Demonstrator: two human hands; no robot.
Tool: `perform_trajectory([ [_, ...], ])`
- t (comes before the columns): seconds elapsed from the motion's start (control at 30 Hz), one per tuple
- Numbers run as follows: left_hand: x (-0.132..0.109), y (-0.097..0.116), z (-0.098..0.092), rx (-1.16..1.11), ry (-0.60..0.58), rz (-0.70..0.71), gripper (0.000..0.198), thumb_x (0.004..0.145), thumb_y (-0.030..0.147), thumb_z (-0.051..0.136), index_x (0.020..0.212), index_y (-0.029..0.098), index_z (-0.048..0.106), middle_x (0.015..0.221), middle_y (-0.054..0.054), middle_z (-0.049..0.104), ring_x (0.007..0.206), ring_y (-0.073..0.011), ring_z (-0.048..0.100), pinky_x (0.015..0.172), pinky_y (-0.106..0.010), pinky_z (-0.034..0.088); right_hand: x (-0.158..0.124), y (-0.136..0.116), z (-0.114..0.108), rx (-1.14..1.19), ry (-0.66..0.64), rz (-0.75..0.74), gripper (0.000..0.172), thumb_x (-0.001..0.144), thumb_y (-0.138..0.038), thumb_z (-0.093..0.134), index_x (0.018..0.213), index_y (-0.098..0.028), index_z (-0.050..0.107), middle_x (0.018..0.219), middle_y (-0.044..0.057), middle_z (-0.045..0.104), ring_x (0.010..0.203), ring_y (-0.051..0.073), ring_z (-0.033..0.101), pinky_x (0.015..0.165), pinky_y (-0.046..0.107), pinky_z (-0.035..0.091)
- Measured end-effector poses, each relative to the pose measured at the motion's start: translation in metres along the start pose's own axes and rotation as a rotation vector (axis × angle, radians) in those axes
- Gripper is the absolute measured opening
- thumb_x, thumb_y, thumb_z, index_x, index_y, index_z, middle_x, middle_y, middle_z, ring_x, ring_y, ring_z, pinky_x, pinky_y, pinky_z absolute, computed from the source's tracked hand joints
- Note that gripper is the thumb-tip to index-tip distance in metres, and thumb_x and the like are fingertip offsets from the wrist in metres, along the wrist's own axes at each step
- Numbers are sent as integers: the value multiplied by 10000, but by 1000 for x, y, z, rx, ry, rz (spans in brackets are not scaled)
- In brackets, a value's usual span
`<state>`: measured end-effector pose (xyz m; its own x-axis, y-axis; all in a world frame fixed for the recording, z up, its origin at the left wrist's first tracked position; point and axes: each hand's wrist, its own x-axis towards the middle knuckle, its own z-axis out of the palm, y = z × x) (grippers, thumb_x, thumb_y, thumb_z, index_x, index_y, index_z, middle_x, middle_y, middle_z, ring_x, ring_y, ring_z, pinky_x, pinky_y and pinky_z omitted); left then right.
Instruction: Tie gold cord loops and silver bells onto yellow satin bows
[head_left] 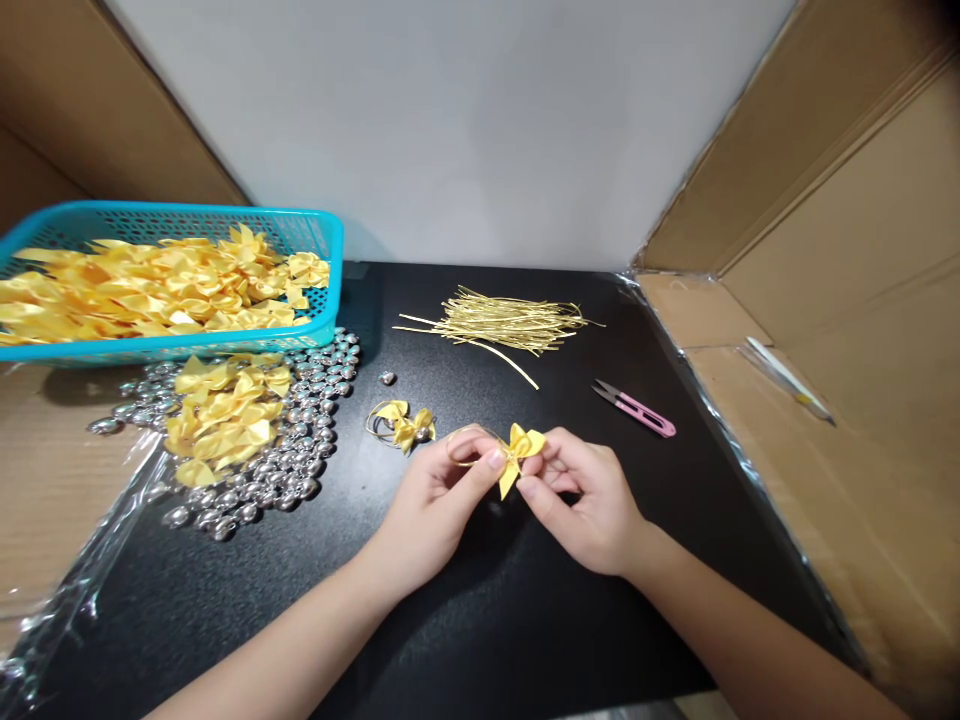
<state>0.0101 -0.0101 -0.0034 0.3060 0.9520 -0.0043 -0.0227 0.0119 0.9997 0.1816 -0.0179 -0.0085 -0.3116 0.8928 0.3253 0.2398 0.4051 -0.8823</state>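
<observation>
Bow [523,444] is pinched in the left hand [441,492], thumb on top; the right hand [596,498] grips its edge.

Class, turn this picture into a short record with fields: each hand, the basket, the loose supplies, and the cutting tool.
Left hand: pinches a yellow ribbon bow
Right hand: fingertips at the bow's right side
Blue basket: holds many yellow ribbon pieces
Silver beads: spread around a small ribbon pile, before the basket
Gold cords: heaped beyond the hands
Pink snips: on the black table, right of the cords
</observation>
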Motion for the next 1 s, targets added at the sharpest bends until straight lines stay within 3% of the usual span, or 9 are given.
perform_trajectory([
  [0.27, 1, 0, -1, 6, -81, -63, 235, 889, 330, 598, 732, 166, 660, 759, -11, 567, 744, -157, 519, 702, -264, 410, 1, -2, 0, -10, 35, -43, 95, 814, -159, 589, 826, -201, 504, 640, -51, 531, 441, 36, 430, 420, 131, 408],
  [0.37, 1, -1, -4, -34, -76, -112, 142, 847, 310, 655, 911, 197, 712, 834, -22, 629, 793, -174, 563, 723, -269, 436, 1, 0, -3, -13, -19, -21, 67, 858, -188, 570, 835, -199, 508, 589, -71, 470, 429, 41, 401, 408, 142, 354],
  [0.43, 1, -2, -8, -135, -73, -135, 270, 824, 298, 679, 1087, 243, 703, 949, -35, 673, 865, -187, 589, 742, -266, 457, 2, 0, -7, -34, -74, -25, 69, 890, -203, 560, 840, -196, 513, 564, -83, 442, 415, 41, 390, 415, 153, 334],
  [0.53, 3, -3, -14, -235, -100, -108, 367, 813, 276, 695, 1180, 281, 676, 1025, -37, 677, 909, -182, 600, 759, -257, 474, 5, -2, -15, -148, -118, -115, 97, 914, -207, 562, 823, -193, 532, 541, -86, 444, 425, 52, 403, 457, 173, 342],
  [0.63, 4, 0, -17, -181, -201, -69, 289, 830, 256, 697, 1119, 255, 681, 910, -21, 659, 787, -148, 593, 720, -255, 474, 8, -5, -21, -273, -131, -252, 115, 931, -210, 556, 817, -193, 553, 563, -61, 516, 481, 76, 472, 520, 190, 375],
  [0.73, 5, 2, -18, -60, -249, -9, 73, 841, 233, 686, 901, 196, 667, 826, -16, 633, 759, -142, 573, 722, -262, 462, 8, -5, -24, -331, -148, -304, 114, 944, -224, 542, 833, -200, 557, 606, -42, 591, 494, 85, 508, 535, 199, 382],
  [0.87, 5, 3, -19, 35, -215, 93, 108, 827, 190, 681, 779, 185, 585, 775, -16, 631, 740, -148, 581, 715, -273, 464, 7, -4, -25, -341, -123, -329, 92, 935, -203, 552, 843, -206, 554, 595, -50, 609, 474, 85, 517, 536, 205, 385],
  [1.0, 4, 2, -21, 147, -152, 312, 131, 820, 97, 659, 774, 199, 592, 797, -28, 684, 736, -149, 635, 702, -275, 484, 9, -5, -25, -366, -82, -380, 92, 938, -192, 550, 848, -208, 546, 610, -51, 628, 470, 82, 523, 551, 215, 393],
])
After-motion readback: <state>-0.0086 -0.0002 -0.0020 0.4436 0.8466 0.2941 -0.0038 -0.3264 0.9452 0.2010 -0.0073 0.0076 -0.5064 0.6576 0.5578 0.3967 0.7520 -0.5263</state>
